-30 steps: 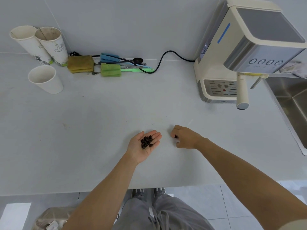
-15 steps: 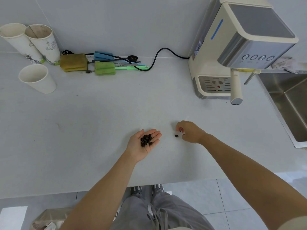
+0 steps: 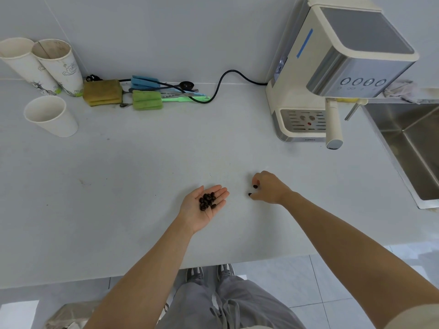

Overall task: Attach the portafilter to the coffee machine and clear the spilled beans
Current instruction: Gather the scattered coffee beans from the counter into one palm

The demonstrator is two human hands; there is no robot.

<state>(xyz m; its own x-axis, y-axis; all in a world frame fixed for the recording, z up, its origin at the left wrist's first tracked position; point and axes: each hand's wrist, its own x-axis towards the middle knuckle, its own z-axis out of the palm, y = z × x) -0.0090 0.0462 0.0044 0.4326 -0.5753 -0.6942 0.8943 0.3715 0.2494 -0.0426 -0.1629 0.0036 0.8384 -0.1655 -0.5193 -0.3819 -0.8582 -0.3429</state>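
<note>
Portafilter (image 3: 333,125) was seen already seated under the head of the coffee machine (image 3: 342,67), its cream handle projecting forward over the worktop (image 3: 118,186). Whether it was fully locked could not be told from this view. That half of the task was judged done.

Left hand (image 3: 204,206) was held flat and wide, palm up, just above the worktop near its front edge. A small heap of beans (image 3: 207,201) was cupped in the palm.

Right hand (image 3: 268,187) was noted just beside it, to the right, curled narrow. One bean (image 3: 255,186) was pinched at the fingertips. A second bean (image 3: 250,194) lay just below, by the thumb; it could not be told whether it rested on the worktop or was touched by the hand.

No other loose beans were made out on the worktop, though small ones might have been missed against its pale surface.

Bean clearing was judged nearly finished. Left to do: the last one or two beans to be gathered and passed to the left palm, then the handful to be disposed of. No destination was evident; paper cups (image 3: 51,116) stood at the far left and a sink (image 3: 411,148) lay at the right edge, and either might serve.
</note>
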